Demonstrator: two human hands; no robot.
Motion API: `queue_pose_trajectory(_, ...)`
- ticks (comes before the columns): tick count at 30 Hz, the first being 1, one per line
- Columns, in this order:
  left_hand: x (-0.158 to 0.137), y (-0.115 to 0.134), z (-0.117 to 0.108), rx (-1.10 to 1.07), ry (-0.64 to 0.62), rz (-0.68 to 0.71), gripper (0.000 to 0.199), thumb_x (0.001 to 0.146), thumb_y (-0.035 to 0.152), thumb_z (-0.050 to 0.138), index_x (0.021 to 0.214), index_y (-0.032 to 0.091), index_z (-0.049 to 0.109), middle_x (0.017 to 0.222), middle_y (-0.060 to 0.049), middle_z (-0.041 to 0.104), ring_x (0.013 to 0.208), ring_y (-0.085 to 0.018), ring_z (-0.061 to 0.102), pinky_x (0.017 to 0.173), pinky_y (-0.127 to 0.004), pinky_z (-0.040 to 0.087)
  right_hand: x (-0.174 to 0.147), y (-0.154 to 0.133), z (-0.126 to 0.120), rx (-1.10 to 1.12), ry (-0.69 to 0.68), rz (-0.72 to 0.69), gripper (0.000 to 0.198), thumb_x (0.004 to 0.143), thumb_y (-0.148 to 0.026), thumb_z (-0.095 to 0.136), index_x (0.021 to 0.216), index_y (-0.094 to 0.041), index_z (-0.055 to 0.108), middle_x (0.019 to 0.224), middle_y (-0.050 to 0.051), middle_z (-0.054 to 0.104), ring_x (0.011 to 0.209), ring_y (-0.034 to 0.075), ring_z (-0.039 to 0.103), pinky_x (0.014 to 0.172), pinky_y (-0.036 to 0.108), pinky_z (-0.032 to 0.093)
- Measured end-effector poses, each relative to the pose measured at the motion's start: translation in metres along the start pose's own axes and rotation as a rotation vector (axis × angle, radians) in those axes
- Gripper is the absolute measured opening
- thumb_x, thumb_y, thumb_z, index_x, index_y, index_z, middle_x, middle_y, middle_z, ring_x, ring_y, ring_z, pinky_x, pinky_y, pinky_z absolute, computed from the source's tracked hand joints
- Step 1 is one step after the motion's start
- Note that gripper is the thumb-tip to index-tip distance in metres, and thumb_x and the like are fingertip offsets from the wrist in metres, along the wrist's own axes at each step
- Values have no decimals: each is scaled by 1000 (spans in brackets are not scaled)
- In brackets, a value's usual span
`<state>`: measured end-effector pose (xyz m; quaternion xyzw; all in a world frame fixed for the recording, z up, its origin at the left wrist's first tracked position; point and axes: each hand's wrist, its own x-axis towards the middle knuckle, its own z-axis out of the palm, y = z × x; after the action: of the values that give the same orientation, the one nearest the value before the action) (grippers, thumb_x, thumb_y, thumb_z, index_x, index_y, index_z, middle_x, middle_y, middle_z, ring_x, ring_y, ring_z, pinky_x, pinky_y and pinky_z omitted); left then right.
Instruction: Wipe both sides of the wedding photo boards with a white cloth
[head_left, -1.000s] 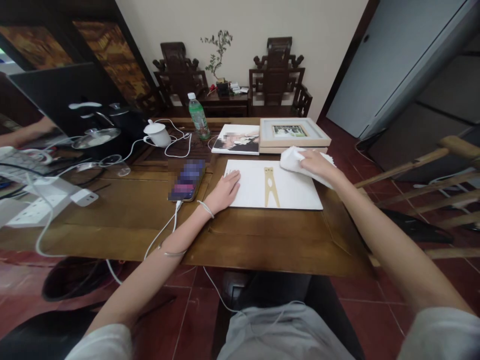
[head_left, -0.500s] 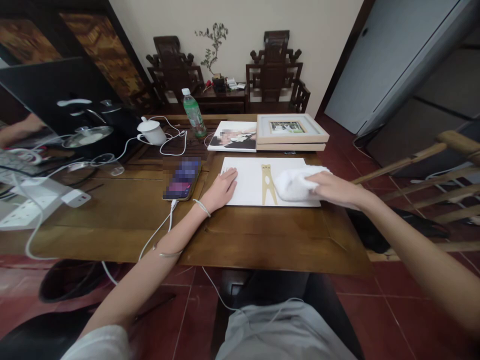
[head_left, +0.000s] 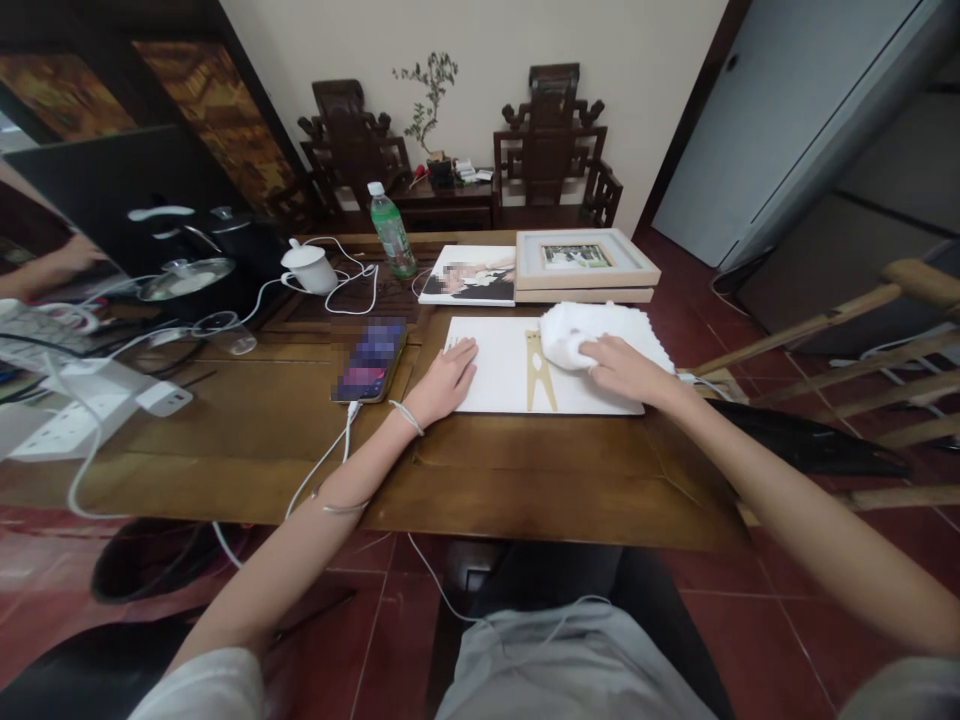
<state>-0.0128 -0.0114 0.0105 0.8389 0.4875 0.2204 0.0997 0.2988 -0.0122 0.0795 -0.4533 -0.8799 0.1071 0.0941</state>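
Note:
A white board or book (head_left: 491,375) with a yellowish long-legged cat figure (head_left: 535,368) on it lies flat on the wooden table. My left hand (head_left: 448,380) rests on its left edge, fingers stretched out and flat, holding nothing. In my right hand (head_left: 626,370) is a bunched white cloth (head_left: 570,335), pressed onto the upper right part of the white surface. The cloth hides the board's top right area and touches the side of the cat's head. Part of the cloth spreads out behind my fingers.
Behind the board lie a photo album (head_left: 469,278) and stacked picture frames (head_left: 589,265). A charging phone (head_left: 371,360), a green bottle (head_left: 393,235) and a lidded white cup (head_left: 309,268) stand to the left. Further left are a pot (head_left: 191,285), power strips (head_left: 82,410), cables and another person's hand (head_left: 79,250).
My right hand has moved the cloth up and left across the board, from beside the cat's legs to beside its head. My left hand stays in place on the board.

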Motion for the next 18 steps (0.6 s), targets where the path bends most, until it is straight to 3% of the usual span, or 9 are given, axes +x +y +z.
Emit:
queue_pose_trajectory(5, 0, 0, 2, 13, 1, -5, 44, 98, 25, 35, 137, 12, 51, 152, -16, 46, 145, -29, 37, 119, -55, 31, -68, -28, -18, 90, -178, -50, 14, 72, -13, 40, 76, -23, 50, 80, 8, 59, 84, 26, 54, 80, 37, 39)
queue_pose_trajectory(9, 1, 0, 3, 21, -7, -14, 45, 98, 26, 34, 138, 11, 50, 152, -17, 45, 146, -29, 36, 118, -56, 31, -83, -25, -31, 178, -261, -52, 10, 73, -15, 41, 69, -23, 45, 74, 5, 57, 78, 24, 54, 77, 36, 38)
queue_pose_trajectory(12, 1, 1, 2, 19, -8, -15, 45, 98, 26, 34, 137, 11, 51, 152, -17, 45, 146, -30, 36, 118, -56, 32, -61, -5, -30, 197, -173, -10, 7, 72, -18, 42, 68, -23, 43, 74, 4, 57, 77, 23, 53, 76, 36, 38)
queue_pose_trajectory(18, 0, 0, 0, 12, -5, -9, 45, 98, 26, 35, 137, 10, 52, 152, -17, 46, 145, -30, 38, 118, -55, 32, 24, 40, -25, 232, 1, 69, 3, 66, -21, 46, 65, -22, 44, 79, 5, 60, 83, 25, 54, 78, 34, 38)
